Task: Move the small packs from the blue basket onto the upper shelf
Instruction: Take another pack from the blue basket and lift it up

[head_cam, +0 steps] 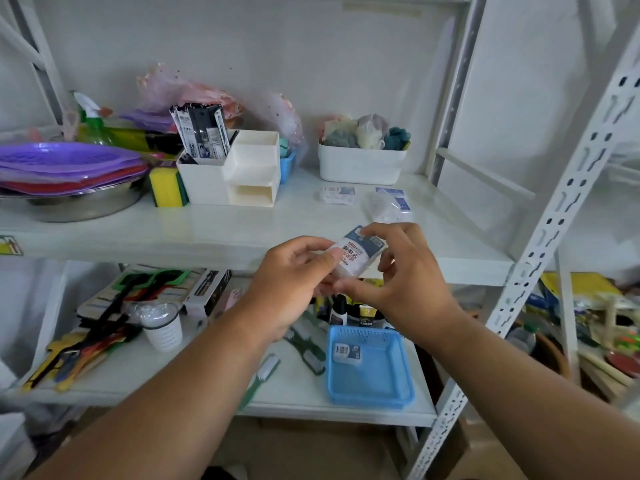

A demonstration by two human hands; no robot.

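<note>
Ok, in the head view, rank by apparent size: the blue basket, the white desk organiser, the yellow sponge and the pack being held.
1. White desk organiser and blue basket: they look alike, and the basket sits nearer the camera, so I won't rank them.
2. Yellow sponge.
3. Held pack, partly hidden by both hands, so unsure.

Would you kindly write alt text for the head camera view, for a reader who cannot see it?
Both hands, left hand and right hand, hold one small pack at the upper shelf edge. One pack remains in the blue basket on the lower shelf; two packs already lie above.
</note>
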